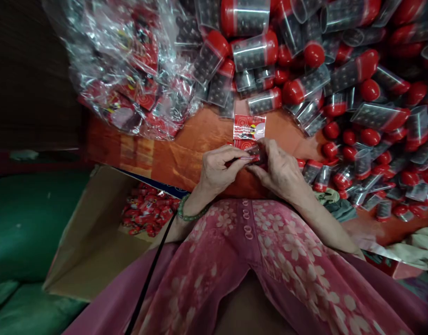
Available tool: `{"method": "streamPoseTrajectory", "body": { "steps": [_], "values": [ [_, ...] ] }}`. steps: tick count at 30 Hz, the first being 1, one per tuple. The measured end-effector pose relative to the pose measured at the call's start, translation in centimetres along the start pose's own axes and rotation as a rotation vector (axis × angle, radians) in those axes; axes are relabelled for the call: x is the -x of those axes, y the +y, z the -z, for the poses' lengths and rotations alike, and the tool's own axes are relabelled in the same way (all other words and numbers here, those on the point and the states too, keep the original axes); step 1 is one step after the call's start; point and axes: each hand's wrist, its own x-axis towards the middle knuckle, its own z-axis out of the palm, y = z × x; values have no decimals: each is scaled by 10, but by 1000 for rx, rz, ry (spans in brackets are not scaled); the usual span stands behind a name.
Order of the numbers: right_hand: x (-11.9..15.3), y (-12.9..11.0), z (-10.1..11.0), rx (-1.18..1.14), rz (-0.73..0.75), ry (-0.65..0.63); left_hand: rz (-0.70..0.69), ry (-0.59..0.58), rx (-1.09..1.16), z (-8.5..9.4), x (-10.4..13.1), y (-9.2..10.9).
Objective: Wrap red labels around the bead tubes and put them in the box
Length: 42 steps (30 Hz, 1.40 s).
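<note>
Close to my body, at the table's near edge, both my hands meet on a small clear plastic tube (254, 151) with red printed material on it. My left hand (215, 170), wearing a green bead bracelet (186, 209), pinches its red part. The fingers of my right hand (280, 170) are closed around the other end, and they hide part of the tube. Just beyond my fingertips lies a flat red printed packet (249, 128) with a shiny surface. Another red printed piece shows beneath it, partly covered by my left fingers.
Many red-capped clear tubes (255, 50) with dark beads inside are heaped across the orange table surface (200, 135). A clear plastic bag (130, 93) of red printed packets sits at the back left. Below the edge, a cardboard box (91, 237) contains small red packed items (149, 209).
</note>
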Motion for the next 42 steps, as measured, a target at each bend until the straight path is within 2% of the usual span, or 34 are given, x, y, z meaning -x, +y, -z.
{"method": "streamPoseTrajectory", "body": {
  "steps": [4, 9, 14, 17, 20, 25, 30, 33, 38, 42],
  "values": [
    [3, 12, 10, -281, -44, 62, 42, -4, 55, 7, 0, 3],
    [15, 22, 32, -708, -157, 345, 105, -37, 133, 13, 1, 10],
    [22, 6, 34, -913, -122, 369, 185, -53, 212, 11, 1, 15],
    [22, -2, 32, -903, -93, 339, 192, -41, 265, 8, 2, 16],
    [24, -2, 31, -798, -78, 314, 214, -34, 292, 8, 3, 16],
    [27, 5, 34, -572, -64, 261, 232, -101, 259, 10, 3, 16],
    [23, 6, 46, -425, 27, 76, 269, -201, 237, 9, 4, 13],
    [20, 6, 50, -454, 44, -9, 251, -226, 228, 10, 5, 12],
    [17, 6, 49, -627, -61, 88, 277, -280, 238, 12, 5, 13],
    [15, 6, 46, -592, -90, 73, 289, -286, 264, 10, 4, 12]
  ]
}}
